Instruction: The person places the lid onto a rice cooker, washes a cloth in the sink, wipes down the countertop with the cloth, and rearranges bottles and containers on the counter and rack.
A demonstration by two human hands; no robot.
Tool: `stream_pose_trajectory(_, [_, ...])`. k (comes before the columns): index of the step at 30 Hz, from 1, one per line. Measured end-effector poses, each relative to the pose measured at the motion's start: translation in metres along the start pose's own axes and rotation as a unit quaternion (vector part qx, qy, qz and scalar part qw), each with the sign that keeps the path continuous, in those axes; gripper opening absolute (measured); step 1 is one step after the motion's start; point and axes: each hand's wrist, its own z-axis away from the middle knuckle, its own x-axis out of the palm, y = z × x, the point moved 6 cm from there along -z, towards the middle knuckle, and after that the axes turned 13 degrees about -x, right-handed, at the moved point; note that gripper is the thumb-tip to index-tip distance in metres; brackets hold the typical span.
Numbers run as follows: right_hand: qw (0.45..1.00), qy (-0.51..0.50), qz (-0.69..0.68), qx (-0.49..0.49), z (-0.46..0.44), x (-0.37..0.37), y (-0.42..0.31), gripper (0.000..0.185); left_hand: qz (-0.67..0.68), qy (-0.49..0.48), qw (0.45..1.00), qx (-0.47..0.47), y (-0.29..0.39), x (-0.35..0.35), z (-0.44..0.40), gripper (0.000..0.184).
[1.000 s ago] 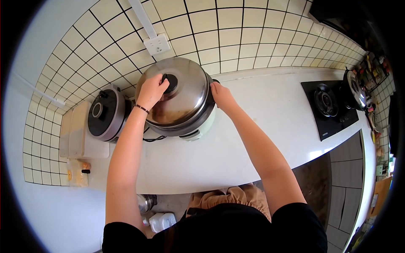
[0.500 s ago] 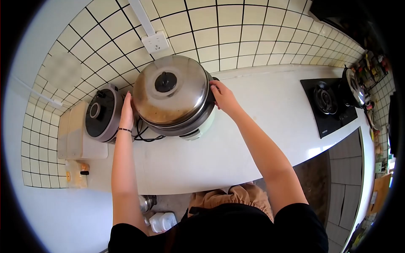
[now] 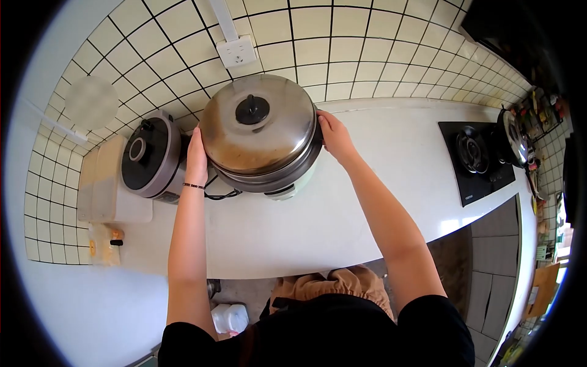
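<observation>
A large round electric pot [image 3: 269,179] with a domed steel lid [image 3: 281,131] and black knob [image 3: 252,109] stands at the back of the white counter, over a pale green base. My left hand [image 3: 196,160] lies along the pot's left side, fingers pointing toward the wall and partly hidden by the rim. On the opposite side, my right hand [image 3: 336,137] has its fingers curled at the rim, where a dark side handle is mostly covered. The lid sits on the pot. A black cable [image 3: 223,194] shows below my left hand.
Left of the pot stands a grey-black pressure cooker [image 3: 150,156], close to my left hand. Pale boards [image 3: 107,189] lean beyond it. A wall socket [image 3: 237,52] is behind the pot. To the right are a black gas hob [image 3: 471,177] and a lidded pan [image 3: 515,137].
The view has shifted slightly, and the pot keeps about the same place below the socket. My left hand has come closer against the pot's side; my right hand stays at its rim.
</observation>
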Motion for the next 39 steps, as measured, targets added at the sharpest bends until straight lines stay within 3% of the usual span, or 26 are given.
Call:
stream_pose_trajectory(7, [0.999,0.013,0.044,-0.004,0.002,0.003,-0.005,0.032,0.005,0.0,0.999,0.035,-0.018,-0.018,-0.02,0.056])
stream_pose_trajectory(8, [1.0,0.006,0.031,0.001,0.003,0.002,-0.006,0.034,0.014,-0.014,0.999,0.032,-0.008,0.0,-0.004,0.061])
stream_pose_trajectory(9, [0.996,-0.021,-0.021,0.079,0.012,-0.003,-0.024,0.035,0.04,-0.018,0.998,0.034,-0.017,-0.009,-0.015,0.062])
stream_pose_trajectory(11, [0.995,0.034,-0.091,0.033,0.013,-0.004,0.002,0.044,0.141,-0.011,0.99,-0.002,-0.017,-0.014,-0.015,0.063])
stream_pose_trajectory(12, [0.984,0.039,-0.161,0.069,0.027,-0.008,-0.009,0.049,0.186,-0.006,0.982,-0.016,-0.02,-0.021,-0.015,0.063])
stream_pose_trajectory(14, [0.982,0.058,-0.168,0.06,0.054,-0.026,-0.016,0.054,0.165,0.044,0.984,0.048,-0.032,-0.062,-0.036,0.059])
stream_pose_trajectory(16, [0.986,0.048,-0.142,0.075,0.095,-0.05,-0.022,0.051,-0.007,0.15,0.971,0.184,0.021,-0.053,0.024,0.056])
stream_pose_trajectory(19, [0.988,0.026,-0.07,0.139,0.17,-0.085,-0.003,0.043,-0.012,0.074,0.936,0.345,0.094,-0.044,0.098,0.057])
stream_pose_trajectory(20, [0.985,0.007,-0.027,0.172,0.197,-0.098,0.004,0.042,-0.02,0.062,0.92,0.385,0.114,-0.073,0.108,0.053])
stream_pose_trajectory(22, [0.975,-0.023,0.058,0.211,0.256,-0.121,0.026,0.04,-0.058,0.013,0.79,0.61,0.192,0.002,0.224,0.053])
stream_pose_trajectory(23, [0.971,-0.036,0.098,0.214,0.284,-0.132,0.039,0.039,-0.061,-0.049,0.758,0.647,0.198,0.032,0.258,0.052])
stream_pose_trajectory(26, [0.955,-0.025,0.129,0.264,0.342,-0.158,0.044,0.038,-0.08,-0.286,0.763,0.575,0.145,0.114,0.3,0.05])
stream_pose_trajectory(29, [0.957,-0.002,0.128,0.262,0.373,-0.176,0.05,0.038,-0.168,-0.436,0.805,0.366,0.024,0.21,0.327,0.048])
stream_pose_trajectory(33, [0.969,0.039,0.109,0.218,0.4,-0.204,0.042,0.038,-0.284,-0.51,0.802,0.127,-0.136,0.285,0.38,0.046])
stream_pose_trajectory(39, [0.969,0.112,0.082,0.204,0.506,-0.288,0.038,0.038,-0.368,-0.545,0.753,0.027,-0.239,0.342,0.468,0.042])
